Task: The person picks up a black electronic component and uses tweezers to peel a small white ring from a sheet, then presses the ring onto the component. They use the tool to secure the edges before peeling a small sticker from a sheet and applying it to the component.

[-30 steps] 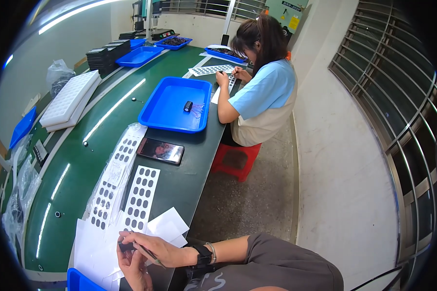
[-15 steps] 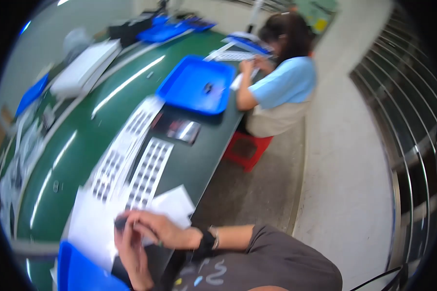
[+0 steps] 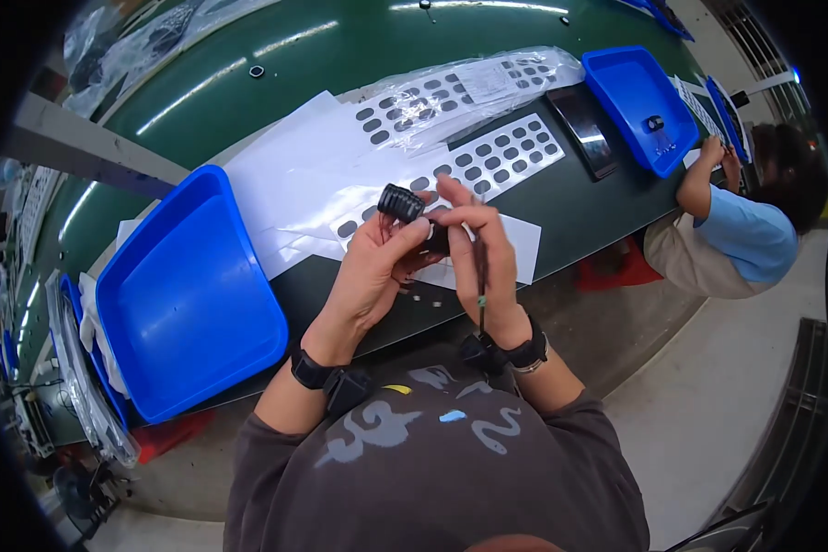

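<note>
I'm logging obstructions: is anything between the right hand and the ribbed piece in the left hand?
Nothing clearly blocks the way: the right hand, holding a slim tool, is close beside the ribbed piece. A dark part shows between that hand and the left hand; whether it joins the piece is unclear.
</note>
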### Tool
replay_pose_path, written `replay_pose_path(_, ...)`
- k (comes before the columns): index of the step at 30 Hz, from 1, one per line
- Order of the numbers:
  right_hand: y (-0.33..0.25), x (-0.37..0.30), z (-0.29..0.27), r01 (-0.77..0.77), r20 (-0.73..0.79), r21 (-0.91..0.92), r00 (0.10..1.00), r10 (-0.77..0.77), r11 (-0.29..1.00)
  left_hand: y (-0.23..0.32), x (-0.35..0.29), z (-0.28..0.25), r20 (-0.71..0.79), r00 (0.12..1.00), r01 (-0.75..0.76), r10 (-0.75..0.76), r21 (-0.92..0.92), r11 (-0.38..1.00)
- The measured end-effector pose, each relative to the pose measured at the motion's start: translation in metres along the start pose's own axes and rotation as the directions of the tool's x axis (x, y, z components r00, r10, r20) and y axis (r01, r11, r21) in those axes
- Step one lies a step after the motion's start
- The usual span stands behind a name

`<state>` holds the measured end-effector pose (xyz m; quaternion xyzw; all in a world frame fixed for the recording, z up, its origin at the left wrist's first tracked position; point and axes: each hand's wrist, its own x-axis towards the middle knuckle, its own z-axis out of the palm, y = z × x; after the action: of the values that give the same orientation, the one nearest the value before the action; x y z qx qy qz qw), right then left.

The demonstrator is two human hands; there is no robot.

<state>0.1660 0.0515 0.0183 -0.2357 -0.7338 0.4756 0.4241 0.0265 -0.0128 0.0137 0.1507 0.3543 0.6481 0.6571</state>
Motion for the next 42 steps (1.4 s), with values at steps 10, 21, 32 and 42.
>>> replay_pose_path(10, 0.009, -0.007, -0.003, -0.223, -0.008, 0.262, 0.972, 0.234, 0.939, -0.008, 0.004, -0.003, -0.044, 0.996, -0.066, 0.076, 0.202, 0.977)
replay_pose_path(21, 0.008, -0.010, 0.006, -0.157, -0.112, 0.206, 0.977, 0.183, 0.966, -0.011, 0.003, -0.001, -0.042, 0.982, -0.141, 0.182, 0.476, 0.868)
replay_pose_path(32, 0.003, -0.005, 0.007, -0.264, 0.037, 0.343, 0.963, 0.267, 0.902, 0.003, -0.005, -0.010, -0.066, 0.975, -0.171, 0.211, 0.380, 0.909)
replay_pose_path(42, 0.014, -0.001, -0.002, -0.431, 0.172, 0.387, 0.902, 0.396, 0.815, 0.019, -0.016, -0.010, -0.073, 0.965, -0.139, 0.252, 0.674, 0.725)
